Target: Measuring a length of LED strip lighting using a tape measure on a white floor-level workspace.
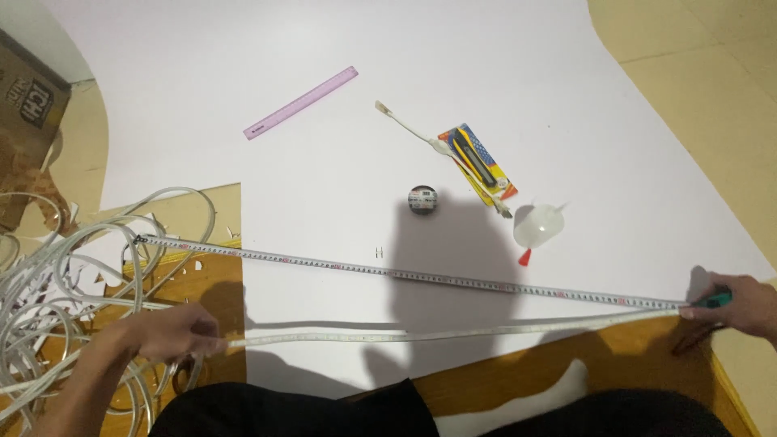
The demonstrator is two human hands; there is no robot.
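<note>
My left hand (174, 333) pinches one end of a long pale strip (421, 333) at the lower left. My right hand (740, 301) at the far right holds the strip's other end together with a green-cased tape measure (716, 300). The strip is stretched straight between both hands. The tape measure's blade (405, 273) runs just above it, reaching left to its hook near a notch in the white sheet (453, 73). Shadows of my head and arms fall across the sheet.
On the white sheet lie a pink ruler (301, 103), a black tape roll (422, 200), a carded utility knife (477, 162), a white cable piece (409, 127) and a clear glue tube with red tip (536, 229). Coiled pale strip (57, 283) and a cardboard box (28, 97) sit at left.
</note>
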